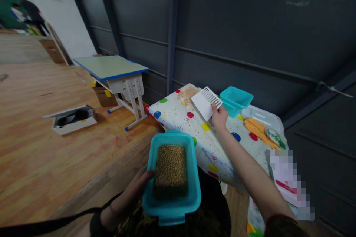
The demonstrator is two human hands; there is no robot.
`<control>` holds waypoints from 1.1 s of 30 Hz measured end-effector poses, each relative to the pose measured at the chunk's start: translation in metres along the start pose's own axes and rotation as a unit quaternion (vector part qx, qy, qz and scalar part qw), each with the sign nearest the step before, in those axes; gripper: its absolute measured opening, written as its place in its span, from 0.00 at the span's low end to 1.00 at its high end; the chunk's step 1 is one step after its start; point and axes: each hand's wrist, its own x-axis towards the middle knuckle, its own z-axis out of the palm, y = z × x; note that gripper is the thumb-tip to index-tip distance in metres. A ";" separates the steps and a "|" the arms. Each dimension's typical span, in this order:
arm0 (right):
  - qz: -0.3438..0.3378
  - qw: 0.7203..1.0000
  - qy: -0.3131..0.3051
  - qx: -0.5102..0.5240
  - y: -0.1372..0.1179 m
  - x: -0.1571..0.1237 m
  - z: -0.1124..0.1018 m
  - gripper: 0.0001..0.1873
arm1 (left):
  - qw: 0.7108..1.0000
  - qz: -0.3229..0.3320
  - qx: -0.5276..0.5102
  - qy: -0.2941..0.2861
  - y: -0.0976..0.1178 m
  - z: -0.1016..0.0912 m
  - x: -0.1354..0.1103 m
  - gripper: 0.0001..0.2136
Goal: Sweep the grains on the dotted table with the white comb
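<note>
My left hand (143, 179) grips the left rim of a turquoise plastic tub (194, 189) filled with small tan beans (170, 170), held over my lap. Further out, my right hand (219, 115) pinches the edge of a white slotted scraper (205, 102) above a table covered in a dotted cloth (178, 113). A heap of spilled grains (187, 94) lies on the cloth just left of the scraper. A second, smaller turquoise tub (236, 100) stands right of the scraper.
An orange cloth (257, 127) and a clear lid (264, 116) lie at the table's right. A blue-edged desk (111, 67) and an open white box (73, 118) stand on the wooden floor to the left. A dark wall runs behind. A person stands far left.
</note>
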 end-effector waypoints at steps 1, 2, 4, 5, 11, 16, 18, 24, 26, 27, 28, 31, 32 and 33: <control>-0.001 1.000 0.003 0.001 0.000 0.000 0.000 0.42 | 1.000 -0.019 -0.016 0.000 -0.001 0.000 0.000 0.33; -0.002 1.000 0.005 0.003 0.000 0.000 0.000 0.42 | 0.999 -0.032 -0.030 0.005 -0.002 -0.001 0.000 0.32; -0.003 1.000 0.010 0.006 0.000 -0.001 0.000 0.41 | 0.998 -0.041 -0.045 0.007 -0.005 -0.003 0.000 0.33; -0.004 1.000 0.011 0.006 0.000 -0.001 0.000 0.40 | 0.998 -0.042 -0.047 0.002 -0.008 -0.005 0.001 0.33; -0.003 1.000 0.014 -0.003 0.001 0.000 0.000 0.39 | 0.997 -0.048 -0.054 -0.007 -0.028 -0.016 -0.001 0.29; -0.010 1.000 0.025 -0.006 0.004 0.001 0.001 0.41 | 0.999 -0.041 0.003 -0.026 -0.031 -0.026 -0.005 0.24; -0.007 1.000 0.027 -0.010 0.006 0.003 0.001 0.41 | 1.000 0.009 0.006 -0.007 -0.033 -0.036 -0.005 0.19; -0.001 1.000 -0.011 0.016 0.008 0.015 -0.005 0.35 | 0.999 0.021 -0.029 0.002 -0.035 -0.044 -0.002 0.12; 0.029 0.997 -0.035 0.055 0.004 0.020 -0.005 0.31 | 0.999 0.023 -0.033 -0.004 -0.035 -0.042 -0.001 0.10; 0.052 0.994 -0.046 0.082 0.001 0.023 -0.004 0.29 | 0.999 0.027 -0.028 0.000 -0.036 -0.042 0.000 0.10; 0.077 0.990 -0.054 0.109 -0.003 0.025 -0.002 0.28 | 0.999 0.031 -0.019 0.007 -0.037 -0.044 0.000 0.10; 0.142 0.974 -0.069 0.162 -0.018 0.029 0.010 0.22 | 0.999 0.034 -0.003 0.022 -0.039 -0.052 0.004 0.12; 0.164 0.968 -0.080 0.174 -0.024 0.028 0.016 0.19 | 0.999 0.035 -0.005 0.024 -0.039 -0.055 0.005 0.12; 0.188 0.960 -0.095 0.184 -0.029 0.026 0.023 0.17 | 0.999 0.038 -0.010 0.026 -0.038 -0.057 0.006 0.11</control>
